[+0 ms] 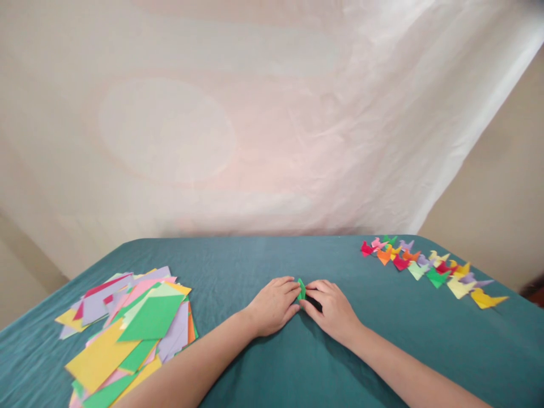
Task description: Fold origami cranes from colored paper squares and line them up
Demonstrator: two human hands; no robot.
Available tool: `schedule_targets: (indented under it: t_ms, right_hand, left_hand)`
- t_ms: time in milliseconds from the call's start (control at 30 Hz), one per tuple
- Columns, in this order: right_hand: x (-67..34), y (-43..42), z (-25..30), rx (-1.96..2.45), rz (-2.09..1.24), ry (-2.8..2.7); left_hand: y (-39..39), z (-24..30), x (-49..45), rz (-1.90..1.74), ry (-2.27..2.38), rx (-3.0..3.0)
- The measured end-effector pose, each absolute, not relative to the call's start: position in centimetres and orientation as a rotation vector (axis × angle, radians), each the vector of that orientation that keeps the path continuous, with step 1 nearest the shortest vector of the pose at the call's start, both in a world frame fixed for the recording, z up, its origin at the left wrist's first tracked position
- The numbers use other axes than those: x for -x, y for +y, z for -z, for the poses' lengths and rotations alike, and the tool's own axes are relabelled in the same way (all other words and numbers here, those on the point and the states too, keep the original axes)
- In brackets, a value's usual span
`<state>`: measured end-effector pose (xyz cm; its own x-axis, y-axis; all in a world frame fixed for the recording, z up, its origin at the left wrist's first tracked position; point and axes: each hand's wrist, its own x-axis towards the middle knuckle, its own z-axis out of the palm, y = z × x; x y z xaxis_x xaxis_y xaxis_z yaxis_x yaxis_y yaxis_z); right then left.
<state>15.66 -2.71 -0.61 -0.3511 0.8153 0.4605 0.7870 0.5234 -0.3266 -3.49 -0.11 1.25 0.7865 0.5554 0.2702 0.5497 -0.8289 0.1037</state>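
Between my two hands, near the middle of the table, is a small piece of folded green paper (301, 289), standing on its edge with its top tapering to a point. My left hand (274, 306) has its fingers closed on the paper's left side. From the other side, the thumb and fingers of my right hand (331, 310) pinch it, with a dark gap showing under the palm. The lower part of the paper is partly hidden by my fingertips.
A loose pile of coloured paper sheets (153, 317) spreads over the left of the green-covered table (238, 260). Rows of small folded paper birds (437, 277) stand at the right. A pale sheet (272, 124) hangs behind the table's far edge.
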Motion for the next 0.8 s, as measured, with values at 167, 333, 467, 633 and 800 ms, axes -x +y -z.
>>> schedule_targets:
  t_ms: [167, 333, 467, 633, 800]
  right_hand:
    - [-15.6, -2.5, 0.8, 1.306, -0.071, -2.170]
    - [-15.6, -2.1, 1.2, 1.319, -0.130, -2.131]
    - [-15.4, -1.4, 1.4, 1.347, -0.209, -2.067]
    - [-15.6, -0.5, 1.7, 1.337, -0.224, -2.042]
    - [-15.7, -0.3, 2.1, 1.316, -0.205, -2.038]
  left_hand:
    - [-0.2, -1.4, 3.4, -0.488, 0.898, -2.941]
    - [-0.2, -1.6, 3.5, -0.510, 0.899, -2.932]
    - [-0.2, -1.8, 3.5, -0.518, 0.887, -2.911]
    - [-0.2, -1.9, 3.5, -0.498, 0.864, -2.895]
    - [0.3, -1.4, 3.7, -0.499, 0.940, -2.888]
